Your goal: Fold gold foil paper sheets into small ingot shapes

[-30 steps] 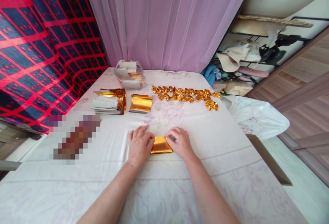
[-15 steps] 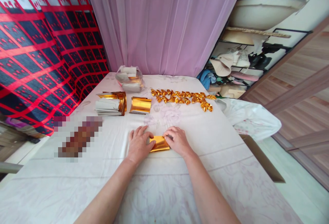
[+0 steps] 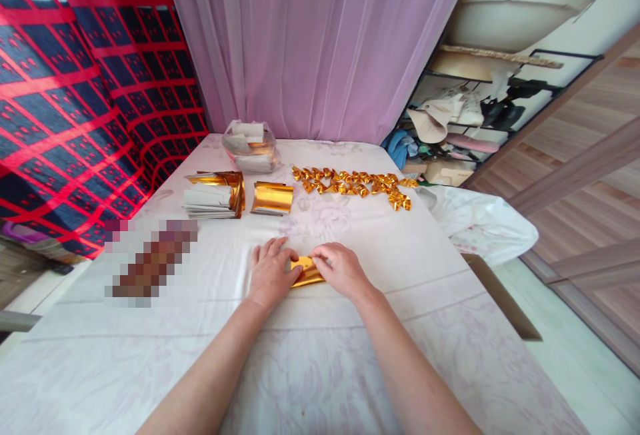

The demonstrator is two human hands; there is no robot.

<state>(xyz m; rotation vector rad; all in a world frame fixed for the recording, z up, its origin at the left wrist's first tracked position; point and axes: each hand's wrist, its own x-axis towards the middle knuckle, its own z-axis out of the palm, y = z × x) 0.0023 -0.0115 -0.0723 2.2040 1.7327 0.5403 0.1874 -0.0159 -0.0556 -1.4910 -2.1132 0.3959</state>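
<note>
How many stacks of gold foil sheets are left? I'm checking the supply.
2: a taller stack at left and a shorter stack right beside it, both beyond the hands. More may sit in the plastic bag.

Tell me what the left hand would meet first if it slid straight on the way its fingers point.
The left hand points away and slightly right. Bare white tablecloth lies ahead first; beyond that, probably the row of small folded gold foil pieces. The flat gold foil stack seems just left of that line, though depth is unclear.
</note>
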